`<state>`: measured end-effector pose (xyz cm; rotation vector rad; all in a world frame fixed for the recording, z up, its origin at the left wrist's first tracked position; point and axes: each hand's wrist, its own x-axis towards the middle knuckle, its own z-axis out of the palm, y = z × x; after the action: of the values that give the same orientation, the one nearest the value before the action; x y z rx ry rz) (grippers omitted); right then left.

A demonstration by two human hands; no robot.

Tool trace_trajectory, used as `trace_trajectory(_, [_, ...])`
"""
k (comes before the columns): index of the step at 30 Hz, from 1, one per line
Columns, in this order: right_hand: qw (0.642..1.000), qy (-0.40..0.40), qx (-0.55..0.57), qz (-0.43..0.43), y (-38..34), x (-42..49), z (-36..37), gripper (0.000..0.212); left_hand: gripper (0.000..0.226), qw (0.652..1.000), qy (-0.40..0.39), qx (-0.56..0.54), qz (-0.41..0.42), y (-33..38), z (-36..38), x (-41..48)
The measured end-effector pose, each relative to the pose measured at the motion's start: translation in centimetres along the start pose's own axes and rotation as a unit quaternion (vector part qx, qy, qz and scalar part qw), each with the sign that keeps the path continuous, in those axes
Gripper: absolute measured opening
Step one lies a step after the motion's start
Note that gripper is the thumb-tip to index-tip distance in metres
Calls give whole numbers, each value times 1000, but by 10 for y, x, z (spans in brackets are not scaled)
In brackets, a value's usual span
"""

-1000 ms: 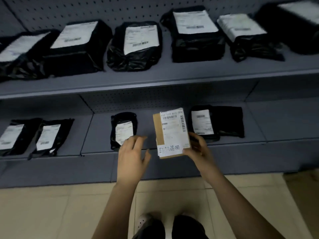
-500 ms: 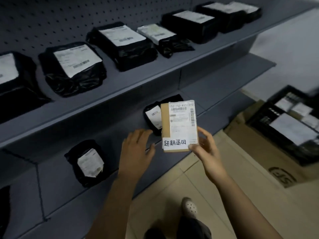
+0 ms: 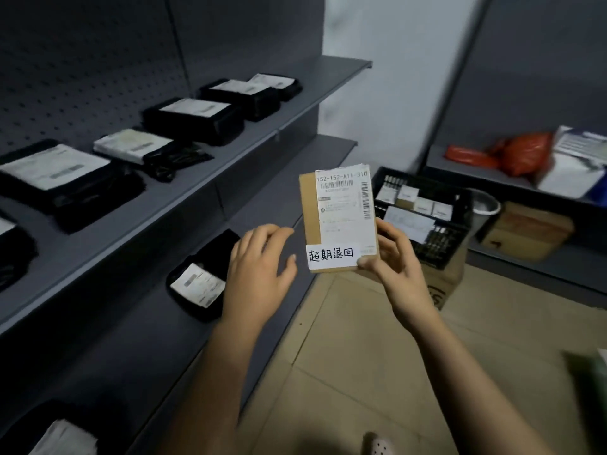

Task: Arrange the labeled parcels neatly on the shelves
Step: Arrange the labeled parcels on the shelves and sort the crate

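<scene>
A small brown cardboard parcel (image 3: 341, 218) with a white barcode label and a handwritten sticker stands upright in mid-air, pinched at its lower right corner by my right hand (image 3: 394, 267). My left hand (image 3: 259, 270) hovers just left of it with relaxed fingers, holding nothing. Several black bagged parcels with white labels lie in a row on the upper grey shelf (image 3: 203, 178), among them one black parcel (image 3: 193, 119). On the lower shelf (image 3: 141, 330) lies another black parcel (image 3: 200, 280), partly behind my left hand.
A black crate (image 3: 423, 218) of small labeled parcels sits on a cardboard box (image 3: 440, 284) to the right. Further right a low grey shelf carries a brown box (image 3: 528, 231), red bags (image 3: 522, 152) and white packages. A tiled floor (image 3: 361, 356) lies below.
The view has swung right, from facing the shelves to looking along them toward the crate. My right hand still holds the brown parcel upright; my left hand stays beside it.
</scene>
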<state>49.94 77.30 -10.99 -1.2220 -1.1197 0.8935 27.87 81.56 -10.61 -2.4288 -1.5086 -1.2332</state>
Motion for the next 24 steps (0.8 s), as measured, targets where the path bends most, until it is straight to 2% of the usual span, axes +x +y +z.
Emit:
trace_trajectory(8, [996, 89, 7, -25, 6, 48, -99, 67, 42, 996, -8, -34, 78, 68, 84, 78])
trace_trajectory(16, [991, 128, 20, -29, 20, 127, -199, 62, 42, 993, -3, -52, 103, 128, 183, 158])
trace_trajectory(24, [982, 189, 21, -16, 39, 212, -270, 63, 39, 987, -45, -69, 139, 155, 284, 240])
